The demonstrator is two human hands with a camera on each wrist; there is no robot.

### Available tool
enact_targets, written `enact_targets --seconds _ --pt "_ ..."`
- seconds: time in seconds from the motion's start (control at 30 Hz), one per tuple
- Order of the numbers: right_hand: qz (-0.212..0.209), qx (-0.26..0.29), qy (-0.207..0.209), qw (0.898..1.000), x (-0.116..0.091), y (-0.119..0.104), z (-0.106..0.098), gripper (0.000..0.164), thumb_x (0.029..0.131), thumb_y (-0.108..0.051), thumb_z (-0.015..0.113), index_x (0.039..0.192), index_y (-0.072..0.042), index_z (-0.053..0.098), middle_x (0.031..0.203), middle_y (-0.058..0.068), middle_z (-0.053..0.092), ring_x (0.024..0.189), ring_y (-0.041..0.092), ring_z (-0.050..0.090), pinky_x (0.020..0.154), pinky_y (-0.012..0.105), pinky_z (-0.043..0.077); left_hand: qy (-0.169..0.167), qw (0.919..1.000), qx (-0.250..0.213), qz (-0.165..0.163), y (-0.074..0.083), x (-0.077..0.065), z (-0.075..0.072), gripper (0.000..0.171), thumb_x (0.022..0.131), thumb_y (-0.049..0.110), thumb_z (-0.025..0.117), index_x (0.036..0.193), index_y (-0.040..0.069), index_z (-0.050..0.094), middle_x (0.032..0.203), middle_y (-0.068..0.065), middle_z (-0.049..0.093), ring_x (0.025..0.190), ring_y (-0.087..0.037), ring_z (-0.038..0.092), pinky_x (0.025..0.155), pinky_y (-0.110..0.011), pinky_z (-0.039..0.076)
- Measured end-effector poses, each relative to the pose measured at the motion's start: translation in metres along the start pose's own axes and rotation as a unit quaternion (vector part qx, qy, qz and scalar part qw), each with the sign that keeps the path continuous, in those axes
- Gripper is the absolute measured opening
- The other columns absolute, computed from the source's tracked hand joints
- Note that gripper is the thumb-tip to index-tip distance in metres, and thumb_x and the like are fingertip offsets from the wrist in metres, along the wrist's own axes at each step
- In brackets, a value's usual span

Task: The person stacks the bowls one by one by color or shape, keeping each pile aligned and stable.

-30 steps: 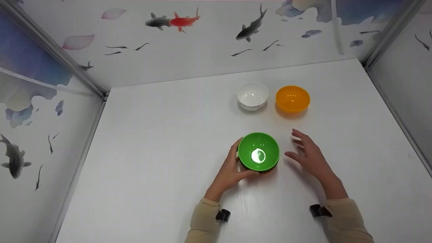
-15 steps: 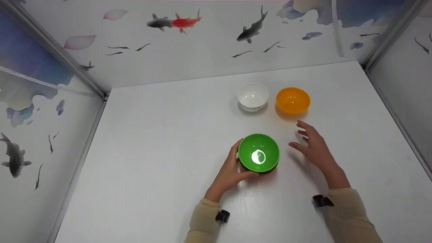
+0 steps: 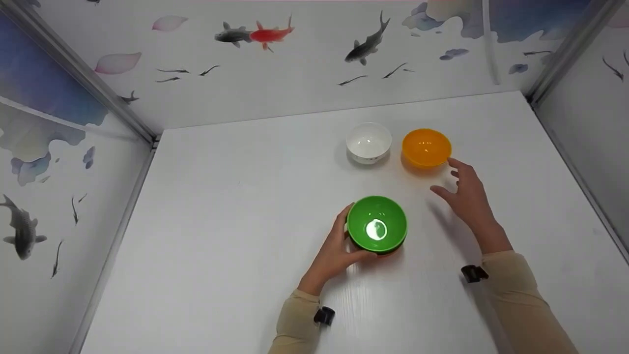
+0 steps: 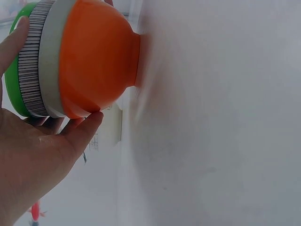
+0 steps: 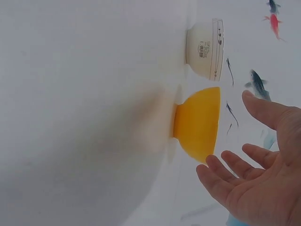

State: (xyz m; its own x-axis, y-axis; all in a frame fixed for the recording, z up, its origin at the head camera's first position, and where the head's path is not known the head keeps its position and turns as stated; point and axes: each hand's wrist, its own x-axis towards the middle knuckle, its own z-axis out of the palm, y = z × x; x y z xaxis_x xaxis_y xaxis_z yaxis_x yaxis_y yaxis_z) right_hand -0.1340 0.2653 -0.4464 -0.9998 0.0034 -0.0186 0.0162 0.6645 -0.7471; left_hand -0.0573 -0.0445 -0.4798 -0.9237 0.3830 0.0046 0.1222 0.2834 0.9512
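Observation:
My left hand point(image 3: 328, 256) grips a stack of nested bowls standing on the table, thumb at the near side and fingers round the left. On top is a green bowl point(image 3: 376, 211). Below it the left wrist view shows a band of black-and-white stripes point(image 4: 32, 61), a pale grey band point(image 4: 50, 59) and an orange bowl point(image 4: 96, 56) at the bottom. My right hand point(image 3: 469, 199), fingers spread and holding nothing, is just right of and nearer than a yellow-orange bowl point(image 3: 426, 146). Its fingertips look close to that bowl's rim; contact cannot be told.
A white bowl point(image 3: 368, 141) with a printed outer band stands left of the yellow-orange bowl, a small gap between them. The white table point(image 3: 221, 221) meets a back wall point(image 3: 275, 93) painted with fish, and side walls stand left and right.
My right hand has moved forward and slightly right, from beside the green bowl to the yellow-orange bowl's near right side. The left hand and its stack have stayed in place.

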Motion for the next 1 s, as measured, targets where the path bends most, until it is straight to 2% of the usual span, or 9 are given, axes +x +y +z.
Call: enact_targets --seconds 0.27,0.5,0.67,0.8,1.0 --pt "0.023 -0.025 0.002 0.999 0.017 0.005 0.0 0.081 0.095 -0.023 0.068 0.156 -0.001 0.019 0.158 0.027 0.024 0.141 0.046 0.034 0.116 0.061 0.034 0.0 1.0 -0.001 -0.003 0.001 0.0 0.0 0.108 0.078 0.028 0.086 0.159 0.018 0.016 0.164 -0.002 0.027 0.153 -0.023 0.024 0.119 -0.046 0.037" --pt "0.011 -0.02 0.025 0.999 0.029 0.014 0.008 0.094 0.094 -0.028 0.07 0.157 0.0 0.007 0.161 0.027 0.013 0.143 0.048 0.027 0.121 0.061 0.025 0.001 1.0 0.002 -0.003 0.002 0.001 0.0 0.108 0.078 0.029 0.086 0.159 0.019 0.016 0.164 -0.002 0.028 0.153 -0.024 0.026 0.12 -0.045 0.036" --pt "0.026 -0.023 0.013 0.999 0.039 0.019 0.008 0.105 0.092 -0.036 0.071 0.158 0.0 -0.003 0.163 0.027 0.005 0.149 0.047 0.016 0.123 0.061 0.016 -0.001 1.0 -0.004 -0.004 0.003 0.0 -0.001 0.107 0.078 0.028 0.086 0.159 0.018 0.016 0.164 -0.003 0.027 0.153 -0.023 0.026 0.12 -0.044 0.035" --pt "0.043 -0.024 -0.004 0.999 0.047 0.022 0.009 0.113 0.09 -0.044 0.072 0.158 -0.002 -0.008 0.164 0.026 0.001 0.15 0.046 0.014 0.124 0.06 0.015 -0.001 0.9999 0.001 -0.01 0.003 -0.001 -0.001 0.108 0.078 0.029 0.086 0.159 0.019 0.016 0.165 -0.001 0.026 0.154 -0.023 0.024 0.12 -0.044 0.036" --pt "0.053 0.01 -0.002 0.999 0.054 0.023 0.013 0.123 0.085 -0.05 0.075 0.158 -0.005 -0.013 0.166 0.024 -0.004 0.153 0.044 0.009 0.125 0.061 0.01 -0.002 0.9999 -0.007 -0.009 0.003 0.0 -0.001 0.109 0.077 0.029 0.087 0.159 0.021 0.016 0.164 0.002 0.027 0.153 -0.021 0.025 0.119 -0.042 0.038"
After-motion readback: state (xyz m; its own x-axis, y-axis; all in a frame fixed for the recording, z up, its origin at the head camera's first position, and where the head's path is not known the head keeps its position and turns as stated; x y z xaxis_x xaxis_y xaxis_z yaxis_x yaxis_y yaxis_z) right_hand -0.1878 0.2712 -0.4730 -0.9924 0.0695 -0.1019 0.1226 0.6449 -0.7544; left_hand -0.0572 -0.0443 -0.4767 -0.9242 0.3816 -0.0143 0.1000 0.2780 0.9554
